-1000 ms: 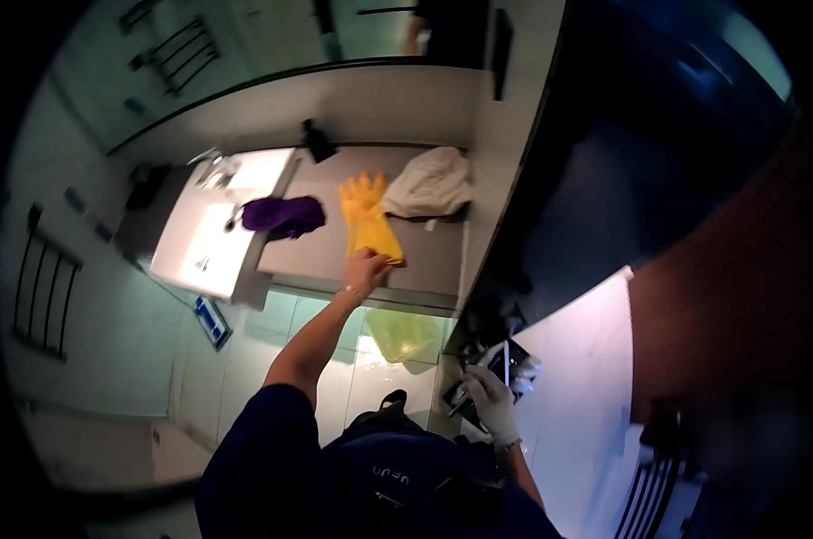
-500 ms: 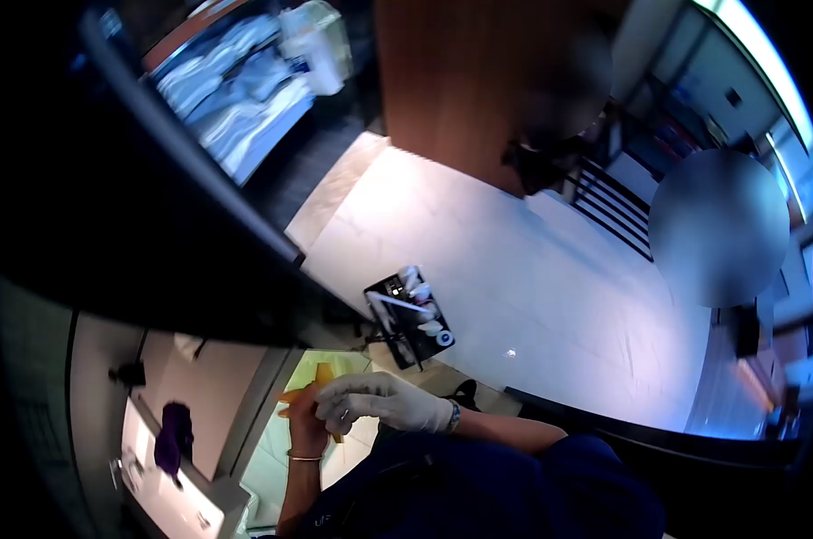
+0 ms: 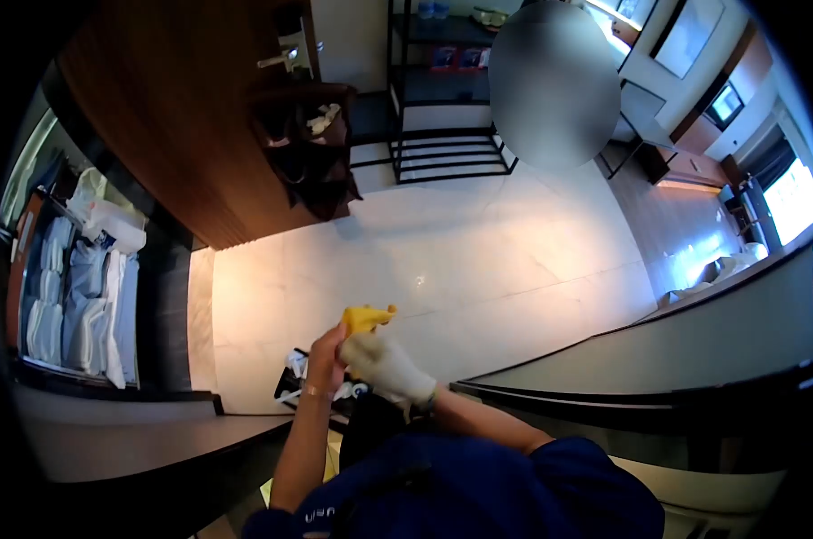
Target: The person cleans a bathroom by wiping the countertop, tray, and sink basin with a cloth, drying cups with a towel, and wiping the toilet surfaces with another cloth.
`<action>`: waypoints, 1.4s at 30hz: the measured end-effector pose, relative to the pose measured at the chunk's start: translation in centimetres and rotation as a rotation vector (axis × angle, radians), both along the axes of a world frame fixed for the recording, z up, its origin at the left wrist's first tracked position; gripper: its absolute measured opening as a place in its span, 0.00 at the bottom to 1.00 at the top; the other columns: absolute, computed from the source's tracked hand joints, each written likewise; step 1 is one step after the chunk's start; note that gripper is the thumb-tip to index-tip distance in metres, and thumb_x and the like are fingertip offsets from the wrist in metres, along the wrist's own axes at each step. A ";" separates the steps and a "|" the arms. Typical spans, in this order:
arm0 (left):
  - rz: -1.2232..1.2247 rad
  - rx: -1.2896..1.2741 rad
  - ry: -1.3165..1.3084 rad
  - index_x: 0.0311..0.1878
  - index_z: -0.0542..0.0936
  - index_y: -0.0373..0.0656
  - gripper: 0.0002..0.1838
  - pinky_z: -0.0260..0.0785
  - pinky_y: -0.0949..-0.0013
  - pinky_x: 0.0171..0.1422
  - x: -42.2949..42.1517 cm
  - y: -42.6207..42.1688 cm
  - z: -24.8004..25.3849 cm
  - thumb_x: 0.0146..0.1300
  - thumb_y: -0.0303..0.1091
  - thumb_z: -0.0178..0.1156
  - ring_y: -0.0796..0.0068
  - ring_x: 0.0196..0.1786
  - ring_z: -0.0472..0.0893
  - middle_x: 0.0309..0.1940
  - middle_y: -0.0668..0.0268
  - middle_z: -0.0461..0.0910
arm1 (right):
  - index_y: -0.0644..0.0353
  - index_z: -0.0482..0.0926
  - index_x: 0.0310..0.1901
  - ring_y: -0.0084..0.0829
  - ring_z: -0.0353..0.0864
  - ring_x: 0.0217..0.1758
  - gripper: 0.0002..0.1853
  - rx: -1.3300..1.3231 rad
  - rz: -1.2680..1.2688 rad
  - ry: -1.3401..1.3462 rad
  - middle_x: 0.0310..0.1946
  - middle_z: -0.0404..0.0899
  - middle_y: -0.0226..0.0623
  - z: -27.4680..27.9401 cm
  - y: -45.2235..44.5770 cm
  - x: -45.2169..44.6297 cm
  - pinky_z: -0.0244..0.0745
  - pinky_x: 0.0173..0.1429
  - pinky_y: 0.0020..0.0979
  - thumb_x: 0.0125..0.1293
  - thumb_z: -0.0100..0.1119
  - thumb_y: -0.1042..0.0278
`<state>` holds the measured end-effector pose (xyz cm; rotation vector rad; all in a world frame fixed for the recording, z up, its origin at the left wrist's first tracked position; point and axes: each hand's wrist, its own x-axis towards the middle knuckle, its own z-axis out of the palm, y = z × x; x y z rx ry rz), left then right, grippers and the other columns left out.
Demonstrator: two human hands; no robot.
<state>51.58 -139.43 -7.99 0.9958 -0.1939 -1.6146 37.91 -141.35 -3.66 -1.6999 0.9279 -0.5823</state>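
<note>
My left hand (image 3: pixel 327 352) is bare and closes around a yellow glove (image 3: pixel 367 317), whose finger-like ends stick out to the right. My right hand (image 3: pixel 384 366) wears a white glove and is bent in against the yellow one from the near side. Its fingertips are slightly blurred and seem to pinch the yellow edge. Partly hidden below both hands, a black caddy (image 3: pixel 290 395) of white bottles and brushes stands on the floor.
On the left, a linen cart (image 3: pixel 29 364) holds folded white sheets and towels. A brown door (image 3: pixel 168 117) stands open, with a dark bag (image 3: pixel 312 153) on its handle side. Behind are a black shelf rack (image 3: pixel 442 85) and a pale tiled floor (image 3: pixel 505 260).
My view has swung round to the right, so the cart now sits at the left edge. Both hands stay together on the yellow glove, now over the floor and caddy.
</note>
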 end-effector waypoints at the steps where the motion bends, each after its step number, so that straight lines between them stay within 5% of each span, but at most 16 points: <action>1: -0.020 0.020 0.056 0.52 0.77 0.36 0.16 0.72 0.69 0.48 0.3 -1.7 -0.9 0.67 0.36 0.54 0.71 0.38 0.79 0.36 0.64 0.81 | 0.63 0.76 0.38 0.45 0.78 0.37 0.13 0.054 -0.012 -0.181 0.30 0.77 0.46 -1.4 -1.0 -0.5 0.72 0.49 0.39 0.69 0.48 0.60; 4: -0.337 -0.019 -0.036 0.52 0.77 0.32 0.18 0.74 0.70 0.49 2.3 -6.5 -5.5 0.65 0.36 0.57 0.71 0.38 0.81 0.36 0.61 0.82 | 0.62 0.76 0.37 0.34 0.77 0.40 0.17 0.737 -0.146 -0.987 0.34 0.77 0.37 -0.5 -3.8 -1.4 0.72 0.52 0.36 0.74 0.42 0.58; 7: -0.301 0.044 -0.212 0.47 0.80 0.32 0.15 0.71 0.74 0.32 1.2 -9.8 -5.3 0.59 0.32 0.64 0.77 0.27 0.77 0.30 0.63 0.80 | 0.60 0.76 0.37 0.33 0.76 0.43 0.19 0.762 -0.190 -1.236 0.35 0.76 0.37 -0.9 -6.9 -1.2 0.71 0.55 0.37 0.74 0.41 0.54; 10: -0.572 -0.056 -0.194 0.44 0.82 0.38 0.15 0.68 0.76 0.27 2.2 -13.3 -7.0 0.61 0.39 0.61 0.82 0.24 0.75 0.26 0.68 0.79 | 0.59 0.76 0.35 0.25 0.75 0.40 0.16 0.428 -0.508 -0.979 0.32 0.76 0.35 -7.7 -9.3 0.9 0.70 0.49 0.30 0.74 0.43 0.57; 12: -0.526 -0.149 -0.462 0.38 0.84 0.37 0.14 0.67 0.75 0.27 1.7 -15.6 -6.4 0.59 0.40 0.63 0.84 0.23 0.75 0.25 0.69 0.80 | 0.61 0.76 0.41 0.28 0.77 0.39 0.11 -0.141 -0.459 -0.194 0.35 0.78 0.33 -8.3 -10.9 0.6 0.73 0.47 0.28 0.72 0.43 0.68; 14: -0.619 -0.260 -0.715 0.40 0.84 0.37 0.14 0.69 0.72 0.30 3.1 -20.1 -12.1 0.60 0.39 0.61 0.77 0.27 0.79 0.27 0.65 0.82 | 0.62 0.76 0.42 0.24 0.76 0.37 0.09 0.327 -0.726 -0.372 0.35 0.77 0.29 -8.0 -13.6 3.3 0.73 0.41 0.27 0.70 0.43 0.73; 17: -0.599 -0.510 -0.964 0.39 0.84 0.39 0.13 0.71 0.67 0.35 4.3 -23.0 -10.0 0.61 0.39 0.59 0.67 0.31 0.80 0.28 0.60 0.81 | 0.61 0.76 0.45 0.22 0.75 0.37 0.09 0.387 -0.890 -0.006 0.35 0.76 0.30 -11.5 -16.1 6.5 0.73 0.41 0.27 0.70 0.44 0.73; 20: -0.687 -0.730 -0.972 0.36 0.82 0.38 0.12 0.72 0.61 0.40 4.1 -25.7 -6.9 0.63 0.38 0.57 0.56 0.35 0.79 0.30 0.55 0.80 | 0.56 0.74 0.45 0.28 0.77 0.30 0.08 0.469 -0.956 -0.152 0.29 0.76 0.31 -12.9 -18.8 7.4 0.73 0.31 0.29 0.67 0.48 0.69; 22: -0.696 -0.824 -1.022 0.36 0.82 0.38 0.11 0.72 0.61 0.42 3.6 -27.5 -7.0 0.63 0.37 0.57 0.56 0.36 0.80 0.33 0.55 0.80 | 0.53 0.72 0.48 0.30 0.78 0.29 0.09 0.834 -0.958 -0.771 0.30 0.76 0.32 -16.0 -20.7 7.3 0.72 0.28 0.30 0.67 0.46 0.69; 26: -0.891 -0.916 -0.978 0.39 0.82 0.38 0.11 0.73 0.66 0.43 4.3 -29.2 -6.8 0.62 0.36 0.58 0.61 0.37 0.81 0.33 0.56 0.81 | 0.53 0.72 0.51 0.33 0.79 0.43 0.14 0.903 -1.100 -1.075 0.41 0.78 0.37 -20.0 -22.2 6.6 0.77 0.48 0.34 0.72 0.38 0.63; 30: -0.887 -0.742 -0.867 0.40 0.82 0.38 0.11 0.73 0.66 0.44 3.7 -29.7 -6.8 0.62 0.35 0.57 0.62 0.38 0.82 0.34 0.56 0.82 | 0.55 0.70 0.61 0.36 0.76 0.51 0.20 0.900 -1.271 -1.103 0.48 0.77 0.41 -7.8 -24.7 8.7 0.72 0.59 0.34 0.73 0.37 0.59; 34: -0.787 -0.829 -0.985 0.40 0.81 0.37 0.10 0.72 0.69 0.42 2.7 -29.1 -7.3 0.63 0.34 0.59 0.65 0.37 0.81 0.33 0.57 0.81 | 0.54 0.63 0.67 0.35 0.76 0.47 0.23 0.681 -0.877 -1.296 0.51 0.76 0.38 -20.7 -25.2 4.6 0.71 0.59 0.30 0.72 0.38 0.59; 36: -0.902 -0.878 -0.789 0.39 0.81 0.37 0.09 0.73 0.67 0.43 2.0 -27.6 -8.0 0.62 0.33 0.59 0.64 0.37 0.81 0.33 0.56 0.81 | 0.52 0.59 0.68 0.31 0.73 0.45 0.24 0.426 -0.826 -0.880 0.53 0.73 0.36 -22.4 -24.2 4.0 0.70 0.58 0.31 0.73 0.38 0.59; 39: -0.950 -1.040 -0.820 0.40 0.81 0.37 0.09 0.72 0.68 0.42 0.6 -25.7 -6.9 0.63 0.34 0.59 0.64 0.36 0.80 0.33 0.58 0.80 | 0.52 0.58 0.68 0.28 0.69 0.50 0.26 0.513 -1.214 -1.175 0.56 0.71 0.33 -25.3 -25.9 1.8 0.68 0.57 0.39 0.70 0.46 0.59; 40: -0.999 -1.032 -0.845 0.40 0.81 0.37 0.09 0.72 0.68 0.42 0.4 -25.2 -6.9 0.63 0.34 0.59 0.65 0.35 0.80 0.32 0.58 0.80 | 0.51 0.58 0.68 0.29 0.68 0.54 0.28 0.595 -1.536 -1.183 0.58 0.70 0.31 -24.8 -26.1 1.1 0.67 0.57 0.42 0.68 0.51 0.61; 42: -1.121 -0.971 -0.739 0.42 0.81 0.38 0.09 0.71 0.69 0.44 0.2 -24.7 -5.9 0.64 0.33 0.57 0.65 0.37 0.80 0.34 0.59 0.80 | 0.51 0.59 0.68 0.33 0.66 0.59 0.31 0.517 -1.552 -0.935 0.61 0.68 0.32 -22.6 -25.8 0.1 0.66 0.61 0.42 0.64 0.56 0.62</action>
